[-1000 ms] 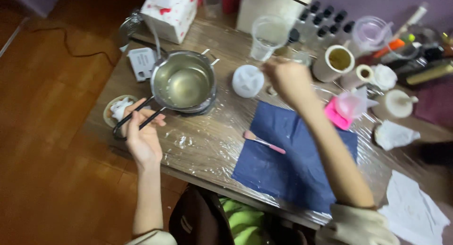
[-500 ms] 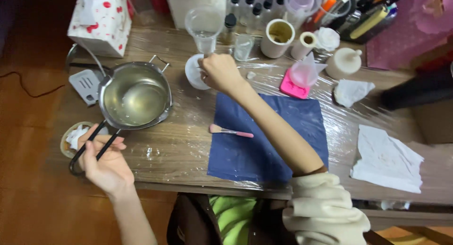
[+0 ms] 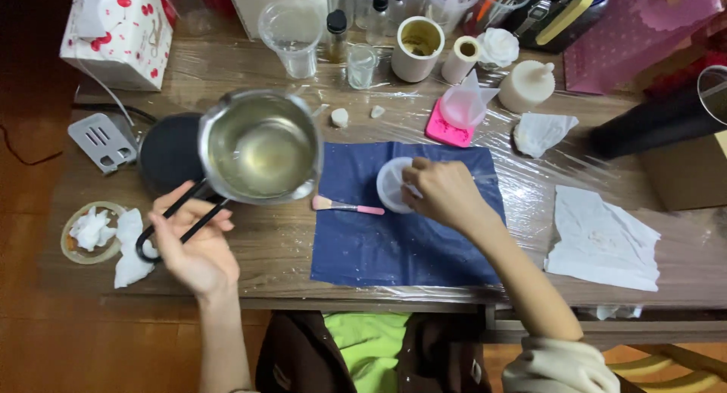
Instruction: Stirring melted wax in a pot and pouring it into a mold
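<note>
A small steel saucepan (image 3: 261, 147) was held by the left hand (image 3: 193, 241), whose fingers were wrapped tight round the black looped handle (image 3: 170, 223) near the front left edge of the desk (image 3: 250, 264). The pan was carried level, seemingly lifted clear of the round black hotplate (image 3: 168, 152) that showed behind it on the left; a level carry would have kept the clear, pale liquid inside from spilling. Its lip was turned toward the blue cloth (image 3: 394, 226) spread over the middle of the desk.

On that cloth a small round white mould (image 3: 392, 185) was gripped by the right hand (image 3: 447, 192), the fingers closed over its right rim, apparently so that it was kept steady and upright. A pink-handled brush (image 3: 344, 206) had been laid on the cloth's left edge, between pan and mould, just beside the mould but not touching the pan.

The desk top had been covered in clear plastic film, probably against drips. Along the back edge stood a clear plastic cup (image 3: 291, 33), a small glass (image 3: 360, 64), a cream cup (image 3: 416, 48) and dark-capped bottles (image 3: 337, 31). A translucent measuring cup (image 3: 463, 105) rested on a pink block (image 3: 445, 129) by the cloth's back right corner. White paper towels (image 3: 602, 238) lay toward the right front edge, and crumpled tissue (image 3: 129, 249) near the left front corner.
</note>
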